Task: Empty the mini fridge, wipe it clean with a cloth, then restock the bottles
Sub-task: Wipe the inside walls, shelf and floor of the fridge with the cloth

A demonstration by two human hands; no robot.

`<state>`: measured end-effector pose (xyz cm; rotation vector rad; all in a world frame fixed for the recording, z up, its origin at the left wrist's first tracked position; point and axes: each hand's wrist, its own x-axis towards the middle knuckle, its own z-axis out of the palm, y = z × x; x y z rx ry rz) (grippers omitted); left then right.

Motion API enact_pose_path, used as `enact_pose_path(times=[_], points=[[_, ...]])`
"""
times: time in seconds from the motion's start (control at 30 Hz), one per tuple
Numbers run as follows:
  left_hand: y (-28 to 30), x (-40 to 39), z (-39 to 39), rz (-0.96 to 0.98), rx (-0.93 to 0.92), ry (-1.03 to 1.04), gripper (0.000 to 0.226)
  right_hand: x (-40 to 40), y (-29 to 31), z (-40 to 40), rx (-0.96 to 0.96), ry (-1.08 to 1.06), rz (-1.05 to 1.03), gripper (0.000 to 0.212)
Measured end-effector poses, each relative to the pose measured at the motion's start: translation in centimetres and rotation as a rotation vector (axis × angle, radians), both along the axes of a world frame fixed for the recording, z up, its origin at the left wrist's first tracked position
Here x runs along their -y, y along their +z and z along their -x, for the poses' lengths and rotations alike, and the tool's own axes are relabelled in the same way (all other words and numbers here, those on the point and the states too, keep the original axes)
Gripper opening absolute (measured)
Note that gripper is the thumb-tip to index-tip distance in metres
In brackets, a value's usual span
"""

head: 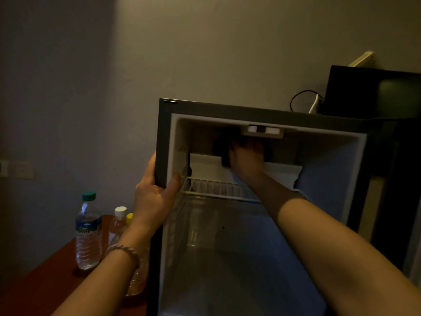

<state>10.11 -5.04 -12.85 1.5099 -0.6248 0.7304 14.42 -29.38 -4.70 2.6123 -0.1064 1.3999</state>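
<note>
The mini fridge (pixel 164 142) stands open in front of me, with no bottles inside. My left hand (pixel 155 195) grips its left front edge, thumb inside the frame. My right hand (pixel 247 158) reaches deep into the upper compartment and presses a dark cloth (pixel 222 148) against the back wall, above the white tray and the wire shelf (pixel 218 189). Three bottles stand on the red-brown table (pixel 45 283) to the left: a water bottle with a green cap (pixel 88 233), one with a white cap (pixel 118 221) and one with a yellow cap (pixel 129 218), partly hidden by my left forearm.
A dark box-like appliance (pixel 373 92) with a cable (pixel 300 99) sits behind the fridge's top right. The fridge door (pixel 405 201) hangs open at the right edge. A plain wall lies behind, with a switch plate (pixel 22 169) at the left.
</note>
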Motion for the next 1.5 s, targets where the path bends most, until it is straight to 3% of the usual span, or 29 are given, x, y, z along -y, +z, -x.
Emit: enact_pose_path(times=[0.17, 0.33, 0.47, 0.57, 0.7, 0.87, 1.0, 1.17, 1.37, 1.5], points=[[0.0, 0.0, 0.1, 0.001, 0.001, -0.004, 0.064, -5.4, 0.1, -1.5, -0.049, 0.205, 0.1, 0.036], [0.1, -0.1, 0.2, 0.007, 0.009, -0.014, 0.064, -4.2, 0.3, -1.7, -0.008, 0.189, 0.164, 0.042], [0.0, -0.2, 0.0, 0.0, -0.017, -0.012, 0.063, -0.5, 0.3, -0.8, -0.102, 0.118, 0.266, 0.039], [0.1, -0.3, 0.1, 0.005, -0.034, -0.026, 0.066, 3.2, 0.0, 0.4, 0.011, 0.034, 0.166, 0.036], [0.1, -0.3, 0.1, -0.002, -0.043, -0.023, 0.064, 7.6, -0.5, 2.0, 0.05, -0.09, 0.073, 0.043], [0.2, -0.2, 0.1, 0.007, -0.044, -0.022, 0.064, 10.8, -0.9, 3.0, 0.057, -0.202, 0.002, 0.035], [0.2, 0.0, 0.2, 0.005, -0.033, -0.016, 0.063, 8.8, -0.4, 3.4, 0.012, -0.083, -0.049, 0.038], [0.3, -0.1, 0.2, 0.0, -0.02, -0.032, 0.064, 2.9, 0.3, 2.8, 0.039, 0.172, 0.101, 0.04], [0.3, -0.1, 0.4, 0.005, -0.004, -0.017, 0.063, -1.9, 0.7, 0.5, -0.092, 0.27, 0.125, 0.059], [0.2, -0.2, 0.0, 0.007, -0.001, -0.011, 0.064, -2.9, 0.6, -0.8, -0.128, 0.232, 0.173, 0.057]])
